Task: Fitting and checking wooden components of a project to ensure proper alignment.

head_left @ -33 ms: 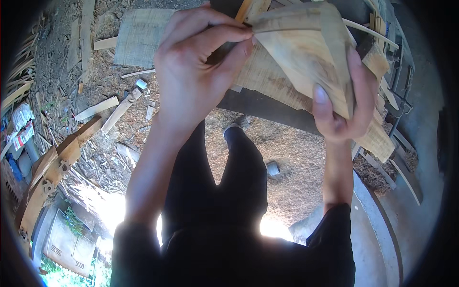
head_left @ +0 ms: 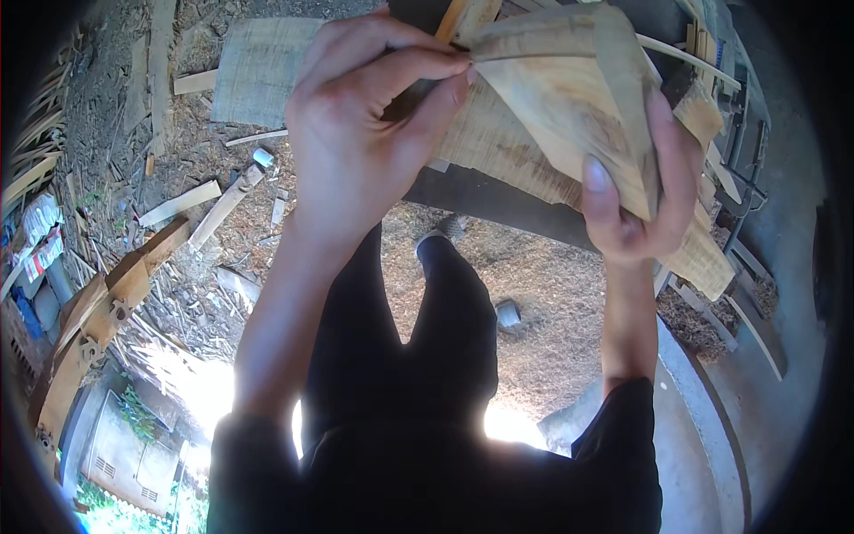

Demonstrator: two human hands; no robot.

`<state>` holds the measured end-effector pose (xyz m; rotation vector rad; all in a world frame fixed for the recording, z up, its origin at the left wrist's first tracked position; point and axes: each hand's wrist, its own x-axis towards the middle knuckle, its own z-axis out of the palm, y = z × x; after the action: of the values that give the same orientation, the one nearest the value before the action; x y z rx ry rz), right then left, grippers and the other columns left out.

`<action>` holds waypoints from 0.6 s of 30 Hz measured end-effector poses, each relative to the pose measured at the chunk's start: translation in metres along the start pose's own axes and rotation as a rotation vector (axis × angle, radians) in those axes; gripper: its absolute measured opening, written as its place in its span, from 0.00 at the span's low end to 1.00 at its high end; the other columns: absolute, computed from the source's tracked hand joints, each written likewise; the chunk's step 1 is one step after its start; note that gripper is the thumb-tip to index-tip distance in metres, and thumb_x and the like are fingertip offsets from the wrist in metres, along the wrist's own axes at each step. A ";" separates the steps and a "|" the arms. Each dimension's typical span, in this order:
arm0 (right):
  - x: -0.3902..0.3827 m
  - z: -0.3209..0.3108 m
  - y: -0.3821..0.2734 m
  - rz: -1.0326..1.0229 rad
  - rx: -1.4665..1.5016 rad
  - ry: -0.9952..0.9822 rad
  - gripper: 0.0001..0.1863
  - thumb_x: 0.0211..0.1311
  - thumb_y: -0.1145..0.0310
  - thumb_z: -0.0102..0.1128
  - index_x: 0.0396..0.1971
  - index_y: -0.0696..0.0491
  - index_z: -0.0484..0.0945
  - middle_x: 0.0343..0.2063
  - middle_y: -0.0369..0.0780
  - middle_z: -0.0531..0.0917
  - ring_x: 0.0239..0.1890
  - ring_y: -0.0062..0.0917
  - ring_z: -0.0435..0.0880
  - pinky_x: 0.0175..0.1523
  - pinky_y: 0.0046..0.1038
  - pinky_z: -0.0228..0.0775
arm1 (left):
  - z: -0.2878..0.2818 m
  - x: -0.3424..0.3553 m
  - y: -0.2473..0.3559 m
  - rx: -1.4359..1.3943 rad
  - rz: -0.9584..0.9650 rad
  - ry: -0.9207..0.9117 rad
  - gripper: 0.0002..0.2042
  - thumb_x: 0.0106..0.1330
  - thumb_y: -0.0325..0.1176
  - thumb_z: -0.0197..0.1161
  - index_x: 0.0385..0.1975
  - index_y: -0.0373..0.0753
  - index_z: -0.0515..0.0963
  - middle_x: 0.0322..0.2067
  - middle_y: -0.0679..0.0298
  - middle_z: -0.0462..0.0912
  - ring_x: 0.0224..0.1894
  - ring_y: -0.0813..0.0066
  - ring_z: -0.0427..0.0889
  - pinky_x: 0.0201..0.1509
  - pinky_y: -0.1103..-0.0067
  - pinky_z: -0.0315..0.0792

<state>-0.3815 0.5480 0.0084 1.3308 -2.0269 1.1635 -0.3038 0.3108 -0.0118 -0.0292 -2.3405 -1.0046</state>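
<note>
The thin wood sheet [head_left: 569, 107] was held up between both hands, its left corner pinched tight in the left hand [head_left: 365, 151] and its lower right edge clamped in the right hand [head_left: 645, 205], long axis slanting down-right.

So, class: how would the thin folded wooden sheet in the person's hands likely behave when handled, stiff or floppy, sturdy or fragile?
The thin wooden sheet looks pliable: it is folded into a cone shape. It is probably light, since the left hand pinches one edge with its fingertips while the right hand cups it. Its grained, frayed edges suggest it could split easily.
</note>
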 end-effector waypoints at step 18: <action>0.006 -0.012 -0.005 -0.017 -0.285 -0.282 0.34 0.62 0.63 0.69 0.65 0.62 0.70 0.52 0.52 0.80 0.53 0.39 0.83 0.53 0.34 0.83 | -0.002 0.002 0.001 -0.119 -0.040 0.004 0.07 0.57 0.23 0.74 0.35 0.36 0.88 0.34 0.60 0.88 0.41 0.62 0.86 0.49 0.69 0.78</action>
<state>-0.3807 0.5541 0.0211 1.4234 -2.2686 0.6748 -0.3043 0.3094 -0.0092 -0.0268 -2.2830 -1.1618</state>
